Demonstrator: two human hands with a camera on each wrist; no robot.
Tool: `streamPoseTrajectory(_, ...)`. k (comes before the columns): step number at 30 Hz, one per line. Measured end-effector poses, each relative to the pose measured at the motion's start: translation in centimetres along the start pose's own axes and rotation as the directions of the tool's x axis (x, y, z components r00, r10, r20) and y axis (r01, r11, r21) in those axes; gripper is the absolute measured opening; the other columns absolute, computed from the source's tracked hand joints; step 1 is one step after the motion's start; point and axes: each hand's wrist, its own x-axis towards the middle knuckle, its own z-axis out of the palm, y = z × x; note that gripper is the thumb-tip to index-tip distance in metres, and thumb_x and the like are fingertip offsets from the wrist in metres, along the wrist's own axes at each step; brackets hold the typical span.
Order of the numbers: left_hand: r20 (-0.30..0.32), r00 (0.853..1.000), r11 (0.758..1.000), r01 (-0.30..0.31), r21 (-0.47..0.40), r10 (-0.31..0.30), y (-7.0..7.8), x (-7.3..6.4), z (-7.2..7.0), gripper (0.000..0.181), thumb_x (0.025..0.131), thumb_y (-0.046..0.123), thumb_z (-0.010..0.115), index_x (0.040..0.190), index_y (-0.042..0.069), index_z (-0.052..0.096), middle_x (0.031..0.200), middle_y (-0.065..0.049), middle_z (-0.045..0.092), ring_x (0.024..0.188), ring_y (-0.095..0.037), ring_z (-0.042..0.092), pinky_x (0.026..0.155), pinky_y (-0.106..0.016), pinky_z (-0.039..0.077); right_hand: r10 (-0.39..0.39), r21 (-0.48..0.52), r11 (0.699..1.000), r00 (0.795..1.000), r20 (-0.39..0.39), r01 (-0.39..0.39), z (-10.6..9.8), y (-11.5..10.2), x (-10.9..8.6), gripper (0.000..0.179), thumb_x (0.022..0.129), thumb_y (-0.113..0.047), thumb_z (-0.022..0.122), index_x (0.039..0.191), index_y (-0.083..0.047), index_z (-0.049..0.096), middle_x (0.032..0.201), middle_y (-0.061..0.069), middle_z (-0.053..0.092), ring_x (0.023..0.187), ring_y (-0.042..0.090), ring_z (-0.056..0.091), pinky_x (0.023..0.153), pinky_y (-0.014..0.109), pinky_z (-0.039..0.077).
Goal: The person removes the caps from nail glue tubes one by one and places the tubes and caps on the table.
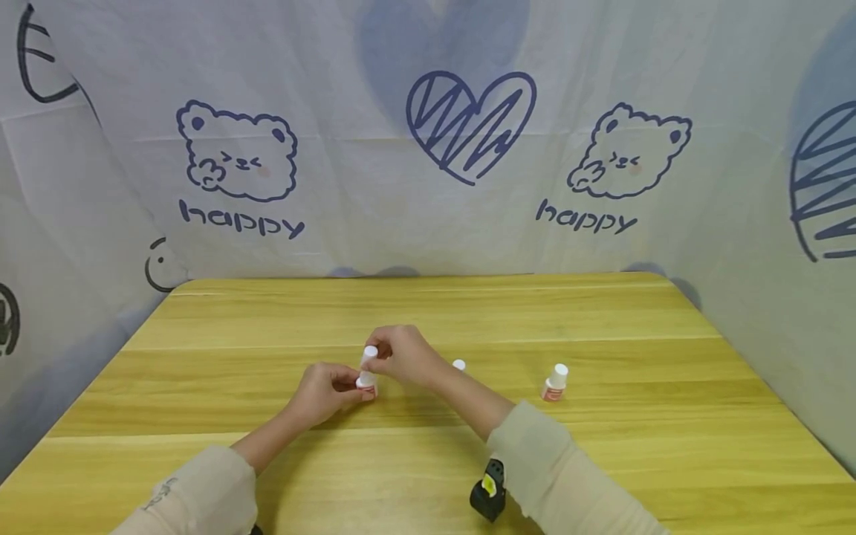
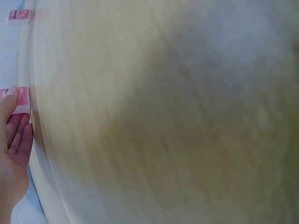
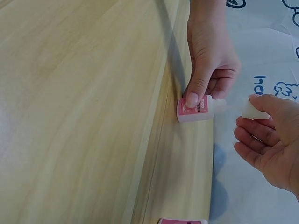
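Observation:
A small white bottle with a pink label (image 3: 194,111) stands on the table left of centre, its pale nozzle bare. My left hand (image 1: 324,394) pinches its body between thumb and fingers; the thumb lies over the label in the right wrist view. Just above the nozzle, apart from it, my right hand (image 1: 406,358) pinches a white cap (image 3: 253,110) between thumb and fingers. A second bottle (image 1: 458,365) is mostly hidden behind the right forearm, with only its white top showing. Farther right a third capped bottle (image 1: 555,383) stands upright.
The wood-grain table (image 1: 267,312) has rounded far corners. Behind and beside it hangs a pale cloth (image 1: 354,200) printed with bears and hearts. A black strap device with a yellow mark (image 1: 489,492) sits at the right sleeve.

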Motion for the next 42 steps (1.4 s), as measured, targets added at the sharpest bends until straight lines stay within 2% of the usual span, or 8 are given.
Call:
streamPoseTrajectory(10, -0.008, 1.0, 1.0, 0.005, -0.004, -0.005, 0.0, 0.0, 0.1, 0.02, 0.076, 0.01, 0.075, 0.088, -0.006, 0.072, 0.085, -0.017, 0.072, 0.073, -0.014, 0.068, 0.063, -0.016, 0.053, -0.014, -0.053, 0.999, 1.0, -0.003, 0.013, -0.7, 0.2, -0.1, 0.008, 0.083, -0.008, 0.069, 0.084, -0.002, 0.064, 0.081, 0.008, 0.067, 0.071, 0.007, 0.057, 0.064, 0.012, 0.046)
streamPoseTrajectory(15, -0.002, 1.0, 1.0, 0.006, -0.023, -0.006, 0.1, 0.0, 0.1, 0.02, 0.077, 0.009, 0.075, 0.088, -0.007, 0.071, 0.085, -0.018, 0.072, 0.074, -0.013, 0.068, 0.064, -0.016, 0.053, 0.002, -0.061, 0.998, 1.0, 0.007, -0.002, -1.1, 0.1, -0.2, 0.008, 0.081, -0.005, 0.069, 0.085, 0.0, 0.064, 0.079, 0.008, 0.066, 0.07, 0.007, 0.054, 0.063, 0.012, 0.045)
streamPoseTrajectory(21, -0.003, 1.0, 1.0, -0.005, -0.007, 0.005, 0.1, 0.0, 0.1, 0.018, 0.077, 0.009, 0.075, 0.088, -0.005, 0.072, 0.084, -0.016, 0.072, 0.073, -0.01, 0.068, 0.063, -0.015, 0.053, 0.042, -0.061, 0.997, 0.999, 0.021, -0.04, -1.4, 0.1, -0.4, 0.009, 0.08, -0.003, 0.07, 0.085, 0.0, 0.064, 0.078, 0.008, 0.064, 0.07, 0.008, 0.051, 0.062, 0.013, 0.043)
streamPoseTrajectory(27, 0.005, 1.0, 1.0, 0.02, -0.021, -0.019, 0.1, -0.1, 0.1, 0.018, 0.077, 0.009, 0.074, 0.089, -0.004, 0.072, 0.085, -0.016, 0.072, 0.073, -0.006, 0.067, 0.063, -0.017, 0.054, 0.068, -0.097, 0.993, 0.996, 0.058, -0.063, -1.5, 0.2, -0.5, 0.01, 0.078, -0.001, 0.071, 0.087, 0.001, 0.066, 0.083, 0.01, 0.068, 0.072, 0.01, 0.055, 0.063, 0.013, 0.045)
streamPoseTrajectory(31, 0.001, 0.999, 0.999, 0.035, 0.008, -0.035, 0.1, -0.1, 0.1, 0.019, 0.077, 0.012, 0.075, 0.089, -0.003, 0.072, 0.086, -0.015, 0.072, 0.073, -0.008, 0.067, 0.062, -0.016, 0.054, 0.066, -0.159, 0.986, 0.993, 0.102, -0.049, -1.6, 0.2, -0.5, 0.014, 0.078, -0.001, 0.07, 0.091, 0.003, 0.068, 0.087, 0.013, 0.07, 0.075, 0.012, 0.057, 0.065, 0.016, 0.046)
streamPoseTrajectory(37, -0.016, 0.999, 0.999, 0.035, 0.036, -0.034, 0.0, 0.0, 0.1, 0.021, 0.076, 0.014, 0.075, 0.089, -0.003, 0.072, 0.085, -0.015, 0.072, 0.073, -0.012, 0.067, 0.062, -0.015, 0.053, 0.049, -0.206, 0.979, 0.983, 0.176, -0.012, -1.6, 0.2, -0.5, 0.011, 0.08, 0.001, 0.068, 0.09, 0.004, 0.07, 0.084, 0.011, 0.07, 0.069, 0.009, 0.052, 0.062, 0.016, 0.044)
streamPoseTrajectory(42, -0.027, 0.999, 0.998, 0.035, 0.044, -0.034, 0.1, 0.0, 0.0, 0.021, 0.076, 0.014, 0.076, 0.088, -0.003, 0.072, 0.085, -0.015, 0.072, 0.073, -0.013, 0.067, 0.062, -0.015, 0.052, 0.021, -0.22, 0.975, 0.985, 0.173, 0.018, -1.6, 0.5, -0.7, 0.008, 0.081, 0.001, 0.066, 0.088, 0.002, 0.07, 0.081, 0.009, 0.069, 0.067, 0.008, 0.049, 0.062, 0.015, 0.042)
